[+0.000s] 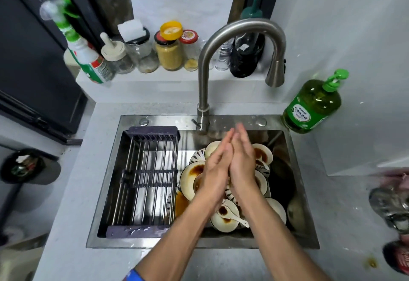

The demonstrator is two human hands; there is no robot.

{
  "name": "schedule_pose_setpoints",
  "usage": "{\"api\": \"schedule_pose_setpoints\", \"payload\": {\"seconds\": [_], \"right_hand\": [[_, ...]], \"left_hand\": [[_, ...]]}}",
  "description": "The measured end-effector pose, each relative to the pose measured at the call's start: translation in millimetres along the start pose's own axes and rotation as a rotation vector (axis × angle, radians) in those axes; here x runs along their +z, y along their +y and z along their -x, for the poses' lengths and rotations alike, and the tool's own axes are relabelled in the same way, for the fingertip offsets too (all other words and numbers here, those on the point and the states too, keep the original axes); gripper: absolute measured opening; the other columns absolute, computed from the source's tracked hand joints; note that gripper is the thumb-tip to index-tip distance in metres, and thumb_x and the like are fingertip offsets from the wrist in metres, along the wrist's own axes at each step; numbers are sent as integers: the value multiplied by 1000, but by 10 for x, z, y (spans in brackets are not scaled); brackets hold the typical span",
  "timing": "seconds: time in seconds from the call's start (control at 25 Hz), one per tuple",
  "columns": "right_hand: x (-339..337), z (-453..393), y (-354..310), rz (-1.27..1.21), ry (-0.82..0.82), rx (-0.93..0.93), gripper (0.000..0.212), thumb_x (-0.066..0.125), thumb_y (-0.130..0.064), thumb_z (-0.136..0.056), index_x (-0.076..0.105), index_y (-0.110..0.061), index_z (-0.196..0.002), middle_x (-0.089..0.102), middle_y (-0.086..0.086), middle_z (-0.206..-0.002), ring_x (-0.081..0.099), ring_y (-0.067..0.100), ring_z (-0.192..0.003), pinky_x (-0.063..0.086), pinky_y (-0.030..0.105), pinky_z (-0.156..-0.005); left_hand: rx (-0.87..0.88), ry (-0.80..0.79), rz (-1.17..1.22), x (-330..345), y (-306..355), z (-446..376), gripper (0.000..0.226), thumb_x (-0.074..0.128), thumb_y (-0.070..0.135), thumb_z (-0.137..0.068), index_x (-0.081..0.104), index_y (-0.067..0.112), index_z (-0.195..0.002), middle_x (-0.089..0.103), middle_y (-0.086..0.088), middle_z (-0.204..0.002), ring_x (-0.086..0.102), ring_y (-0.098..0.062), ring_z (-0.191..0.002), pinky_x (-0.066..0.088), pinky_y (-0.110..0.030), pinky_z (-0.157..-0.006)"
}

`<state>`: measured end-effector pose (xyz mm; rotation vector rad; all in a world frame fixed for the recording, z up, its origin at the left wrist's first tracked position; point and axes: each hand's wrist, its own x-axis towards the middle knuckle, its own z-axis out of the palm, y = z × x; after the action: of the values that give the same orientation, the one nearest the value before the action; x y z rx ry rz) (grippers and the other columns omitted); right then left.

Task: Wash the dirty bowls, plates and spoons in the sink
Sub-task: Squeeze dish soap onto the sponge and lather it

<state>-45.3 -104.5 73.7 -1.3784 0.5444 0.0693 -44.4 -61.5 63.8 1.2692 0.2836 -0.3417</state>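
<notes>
Head view, looking down into the sink [221,123]. My left hand [218,165] and right hand [241,161] are pressed palm to palm above the pile, fingers straight, grasping nothing. Nothing washed yet, by my reading: the rack [146,178] over the sink's left half carries no dishes.

Dirty stack fills the right half of the sink: bowls [192,176] and plates [262,152] smeared with brown sauce, some tipped on edge against each other. One spoon [235,217] lies across the near bowl. Whether more spoons sit underneath, I cannot tell; my arms hide the middle of the heap.

Tap [234,30] arches over, spout off to the right, beyond the stack; no water seen running. Soap bottle [314,105] stands on the desk at the far right corner, just beside the sink rim.

How I would go about it:
- swing the spout over the dishes before opening the lever
- lift the top spoon first; it would slide off if the bowl under it is moved
- take leaning pieces from the top, one at a time, as the stack looks unstable
- soap is a right-hand reach
- park clean pieces on the rack, left.
</notes>
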Motion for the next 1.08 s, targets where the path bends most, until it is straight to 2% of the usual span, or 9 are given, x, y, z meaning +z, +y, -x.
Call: {"api": "schedule_pose_setpoints", "payload": {"seconds": [0.12,0.24,0.28,0.36,0.48,0.68,0.76,0.92,1.08], "right_hand": [[-227,-85,2,187,-101,-150,38,39,-28,-105,46,-32,-143,49,-16,-144,48,-5,-126,38,15,-104],[-207,-169,103,94,-87,-26,40,37,-26,-106,42,-24,-146,48,-13,-140,53,-3,-116,38,3,-92],[-248,-181,108,203,-121,-97,40,37,-27,-106,42,-23,-146,45,-15,-140,50,-2,-122,34,1,-95],[-312,-307,224,267,-130,-95,41,37,-25,-106,42,-25,-147,42,-14,-147,43,-1,-131,33,10,-107],[-295,-362,144,357,-216,-83,44,33,-29,-107,35,-30,-151,26,-12,-160,24,2,-145,17,27,-121],[-394,-420,100,536,-317,-254,48,28,-26,-106,25,-27,-154,13,-12,-163,9,-1,-148,7,27,-124],[-416,-444,86,604,-343,-227,48,27,-28,-107,20,-27,-155,8,-15,-163,2,-2,-148,4,31,-124],[-367,-411,39,814,-386,-260,55,19,-42,-105,13,-25,-157,2,-11,-164,-3,2,-149,3,36,-124],[-345,-408,21,886,-420,-242,54,19,-39,-107,8,-24,-158,-2,-11,-164,-7,3,-149,-1,32,-124]], "left_hand": [[1,67,-4,79,-121,8,39,41,25,-108,51,29,-145,54,6,-147,50,-6,-134,39,-20,-111],[-92,99,61,91,-182,-48,36,44,24,-107,58,16,-139,63,0,-137,58,-11,-126,43,-29,-110],[-91,122,61,122,-196,-53,35,44,22,-107,58,14,-138,63,-2,-136,60,-9,-122,47,-25,-106],[-148,149,102,145,-294,-133,30,47,24,-106,63,15,-130,68,-1,-128,65,-7,-112,52,-19,-95],[-217,145,183,151,-333,-227,36,47,34,-105,59,16,-134,64,1,-132,65,1,-109,50,-20,-99],[-249,106,329,208,-301,-257,39,38,39,-107,61,22,-134,63,-3,-137,61,-14,-123,41,-38,-114],[-308,93,383,196,-314,-242,45,40,38,-107,53,13,-143,56,-12,-144,56,-20,-130,42,-41,-114],[-227,133,410,51,-249,-303,41,40,27,-108,52,9,-142,58,-14,-142,67,1,-107,56,-21,-87],[-277,162,646,88,-287,-315,45,40,40,-104,74,14,-117,72,-11,-119,67,-22,-113,51,-35,-98]]}}
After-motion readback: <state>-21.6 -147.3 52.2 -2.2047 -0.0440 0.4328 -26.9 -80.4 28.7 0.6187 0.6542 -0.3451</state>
